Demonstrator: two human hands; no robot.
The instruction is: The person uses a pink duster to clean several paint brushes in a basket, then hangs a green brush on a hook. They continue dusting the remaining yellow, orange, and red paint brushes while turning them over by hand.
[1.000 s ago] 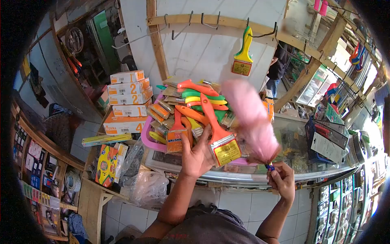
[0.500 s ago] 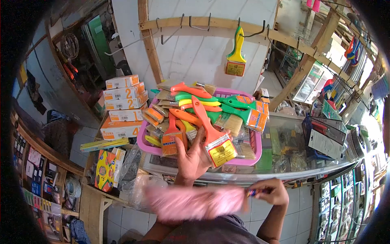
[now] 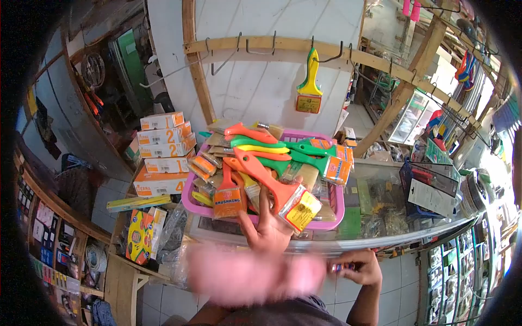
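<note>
My left hand [image 3: 271, 234] grips a wide paintbrush [image 3: 274, 188] with an orange-red handle and a yellow-and-red wrapper on its bristle end. It is held over the front of a pink plastic basket [image 3: 340, 206]. Heaped in the basket are several wrapped paintbrushes with green, yellow and orange handles, one of them a "Brushking" brush [image 3: 228, 202]. Lower down, my right hand [image 3: 365, 267] is closed around the striped handle of a fluffy pink duster [image 3: 244, 276]. The duster is smeared by motion and spans the space in front of my body, covering part of my left forearm.
A glass counter [image 3: 375, 231] carries the basket. Orange-and-white boxes [image 3: 163, 149] are stacked on the left, near a yellow-and-red package [image 3: 140, 234]. A yellow-handled paintbrush [image 3: 310, 81] hangs from a hooked wooden rail [image 3: 288, 44]. At right sits a dark blue basket [image 3: 418, 195].
The paintbrush in my left hand has tilted, its handle end leaning further left. My right hand is slightly lower, and the duster has kept sweeping in front of me.
</note>
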